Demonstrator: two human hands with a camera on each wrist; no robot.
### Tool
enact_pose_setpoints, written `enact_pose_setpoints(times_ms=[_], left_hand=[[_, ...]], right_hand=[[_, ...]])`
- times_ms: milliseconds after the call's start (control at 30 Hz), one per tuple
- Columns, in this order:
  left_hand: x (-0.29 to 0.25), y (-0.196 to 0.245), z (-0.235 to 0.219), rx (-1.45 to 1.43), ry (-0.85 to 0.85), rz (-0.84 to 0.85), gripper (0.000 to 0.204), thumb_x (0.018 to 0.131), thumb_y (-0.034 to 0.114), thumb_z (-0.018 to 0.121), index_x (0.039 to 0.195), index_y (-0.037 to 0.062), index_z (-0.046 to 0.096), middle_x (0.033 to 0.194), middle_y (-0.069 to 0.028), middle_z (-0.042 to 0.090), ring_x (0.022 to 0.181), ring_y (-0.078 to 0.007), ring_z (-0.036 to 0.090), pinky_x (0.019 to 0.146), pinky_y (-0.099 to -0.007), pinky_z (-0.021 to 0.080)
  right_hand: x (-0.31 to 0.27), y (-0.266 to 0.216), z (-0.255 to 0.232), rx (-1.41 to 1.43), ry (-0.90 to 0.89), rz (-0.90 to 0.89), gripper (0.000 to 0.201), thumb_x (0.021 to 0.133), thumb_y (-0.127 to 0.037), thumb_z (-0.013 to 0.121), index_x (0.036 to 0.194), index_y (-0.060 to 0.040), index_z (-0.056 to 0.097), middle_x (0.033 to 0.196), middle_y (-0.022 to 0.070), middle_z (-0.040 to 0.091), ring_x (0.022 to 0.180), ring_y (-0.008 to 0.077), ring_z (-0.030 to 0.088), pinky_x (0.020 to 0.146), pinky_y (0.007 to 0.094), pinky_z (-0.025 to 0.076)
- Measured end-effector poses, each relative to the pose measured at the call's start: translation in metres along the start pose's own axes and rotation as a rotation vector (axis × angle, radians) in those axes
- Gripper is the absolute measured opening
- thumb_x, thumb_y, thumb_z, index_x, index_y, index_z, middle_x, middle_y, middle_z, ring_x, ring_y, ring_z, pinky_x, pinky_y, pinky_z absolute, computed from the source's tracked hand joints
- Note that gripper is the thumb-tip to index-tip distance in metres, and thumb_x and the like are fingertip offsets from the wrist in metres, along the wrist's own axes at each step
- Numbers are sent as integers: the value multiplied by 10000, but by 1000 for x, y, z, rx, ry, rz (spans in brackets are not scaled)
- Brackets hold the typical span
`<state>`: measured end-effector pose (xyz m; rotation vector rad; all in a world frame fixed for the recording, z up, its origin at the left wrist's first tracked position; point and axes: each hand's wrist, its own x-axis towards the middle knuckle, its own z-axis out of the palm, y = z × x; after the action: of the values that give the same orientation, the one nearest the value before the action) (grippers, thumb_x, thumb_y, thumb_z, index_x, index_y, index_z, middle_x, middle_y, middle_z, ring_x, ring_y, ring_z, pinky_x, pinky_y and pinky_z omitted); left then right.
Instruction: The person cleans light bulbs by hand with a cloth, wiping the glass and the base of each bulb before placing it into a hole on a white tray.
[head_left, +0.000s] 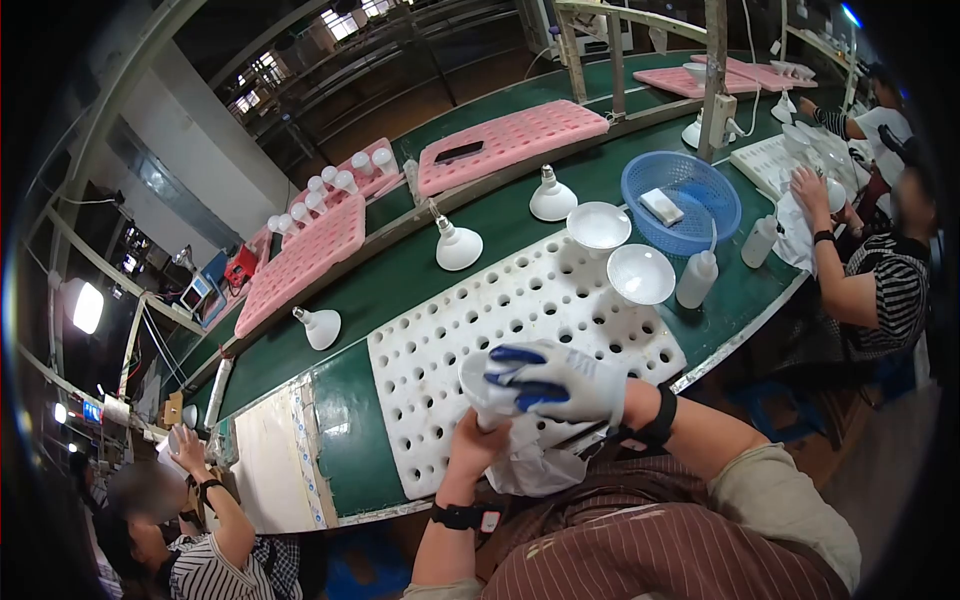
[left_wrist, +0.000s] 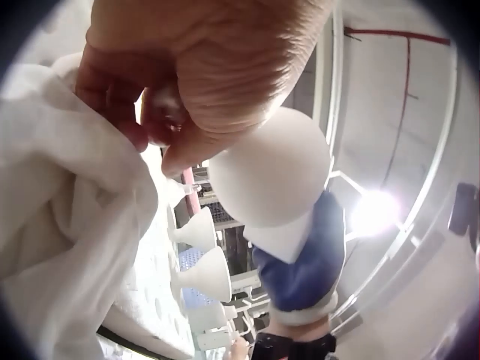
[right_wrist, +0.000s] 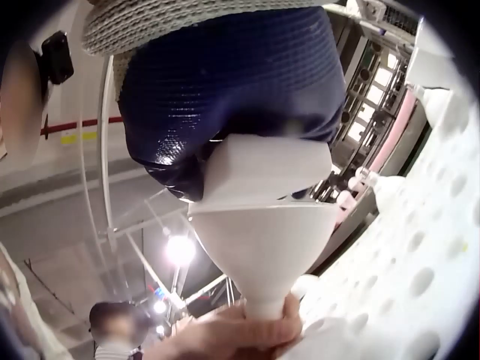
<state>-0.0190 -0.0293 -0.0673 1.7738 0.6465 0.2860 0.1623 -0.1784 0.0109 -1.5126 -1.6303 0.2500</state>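
My bare left hand (head_left: pixel 475 450) grips the narrow neck of a white cone-shaped lamp housing (head_left: pixel 478 385), its wide end tilted up. My right hand (head_left: pixel 570 385), in a white glove with blue-coated fingers, is at that wide end. In the right wrist view, the gloved fingers (right_wrist: pixel 232 82) hold a white pad (right_wrist: pixel 266 169) at the rim of the housing (right_wrist: pixel 262 244), and the left fingers (right_wrist: pixel 259 330) wrap the neck below. A white cloth (head_left: pixel 540 470) hangs beneath the hands; it also shows beside the left hand (left_wrist: pixel 195 67) in the left wrist view (left_wrist: pixel 67 217).
A white foam board with holes (head_left: pixel 430 370) lies under and beyond the hands. Two white dishes (head_left: pixel 641 275), a blue basket (head_left: pixel 690 235), squeeze bottles (head_left: pixel 697 280) and several lamp housings (head_left: pixel 458 248) stand around it. Pink trays (head_left: pixel 510 145) line the back. People sit on both sides.
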Motion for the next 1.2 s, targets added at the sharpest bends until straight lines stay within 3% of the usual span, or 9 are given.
enact_pose_setpoints(times_ms=[67,200,467,533,567,867,967,1100,1200], left_hand=[[21,-9,4,675,-115,526,329,722,117,691,1049,110,661,1062,-74,668,1045,-291,609,899,-396,479],[18,-22,21,558,-59,497,339,755,112,662,1093,128,652,1109,-85,643,1042,-304,594,934,-420,451],[17,-18,24,442,-9,491,345,770,110,687,1111,104,636,1077,-85,662,995,-295,632,821,-385,514],[16,-27,17,514,-57,435,358,766,110,694,1119,100,639,1096,-90,659,1016,-296,621,845,-381,504],[20,-30,11,700,-35,703,372,756,111,704,1123,102,646,1112,-101,653,1028,-309,611,867,-388,494],[-12,-44,-13,-209,226,210,254,827,-27,676,1068,18,610,915,-20,581,750,-96,528,603,-242,458],[-2,-78,-24,23,270,302,287,824,-26,681,1095,28,603,903,-24,582,749,-103,531,597,-244,455],[-7,-65,-24,145,350,388,286,815,-5,693,1090,23,620,960,-43,621,799,-150,574,652,-288,481],[-19,-56,-28,701,315,483,304,802,40,708,1095,18,629,1009,-69,648,894,-199,612,752,-340,500]], right_hand=[[9,-7,11,-38,-112,-54,470,817,-279,670,1269,-171,596,1405,108,468,1201,346,492,1039,446,367],[23,34,15,60,-80,281,434,856,-240,602,1285,-176,588,1363,120,506,1200,325,501,1023,457,399],[6,-11,13,-148,-59,-125,452,817,-261,659,1257,-172,602,1381,124,488,1204,349,501,1016,448,406],[17,17,18,-241,-50,85,463,818,-277,658,1267,-183,594,1382,129,486,1197,346,505,1010,450,413],[19,41,16,-183,-103,252,469,821,-297,655,1274,-194,588,1385,129,483,1206,341,497,1030,438,395],[-15,-1,25,-494,-109,181,688,783,-468,659,1359,-144,468,1378,166,451,1275,372,405,1082,499,296],[-28,-34,65,-445,-537,112,787,757,-531,667,1429,-224,395,1419,216,365,1331,404,342,1109,487,272],[-37,2,95,-134,-300,-56,396,731,-341,708,1080,-163,654,1179,84,592,1051,341,563,916,465,466],[-37,5,64,46,-340,325,386,725,-180,691,1104,-116,653,1110,97,630,1031,312,589,914,395,480]])
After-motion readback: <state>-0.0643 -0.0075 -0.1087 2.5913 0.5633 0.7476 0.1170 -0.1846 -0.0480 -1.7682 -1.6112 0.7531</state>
